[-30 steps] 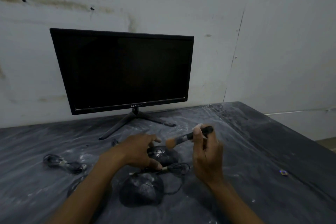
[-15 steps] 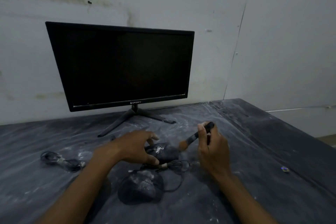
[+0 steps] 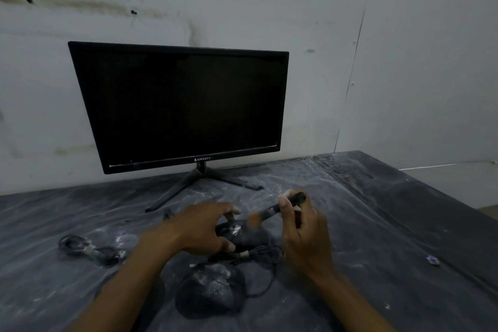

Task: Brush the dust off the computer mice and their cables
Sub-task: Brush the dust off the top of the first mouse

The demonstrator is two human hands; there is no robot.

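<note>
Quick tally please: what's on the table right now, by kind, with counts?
Computer mice: 2, the far mouse under the left hand and the dusty near mouse
Brush: 1, the brush in the right hand
Loose cable bundle: 1, the cable bundle
Monitor: 1, the monitor
Small unidentifiable object: 1, the small object
Total: 6

Far mouse (image 3: 242,236): black plastic, semi-gloss with a highlight; near mouse (image 3: 211,292): matt black plastic under white powdery dust; brush (image 3: 272,211): dark handle, tan soft bristles; table (image 3: 390,224) covering: thin crinkled glossy film, dust-streaked; monitor (image 3: 183,105): matt black plastic bezel.
</note>
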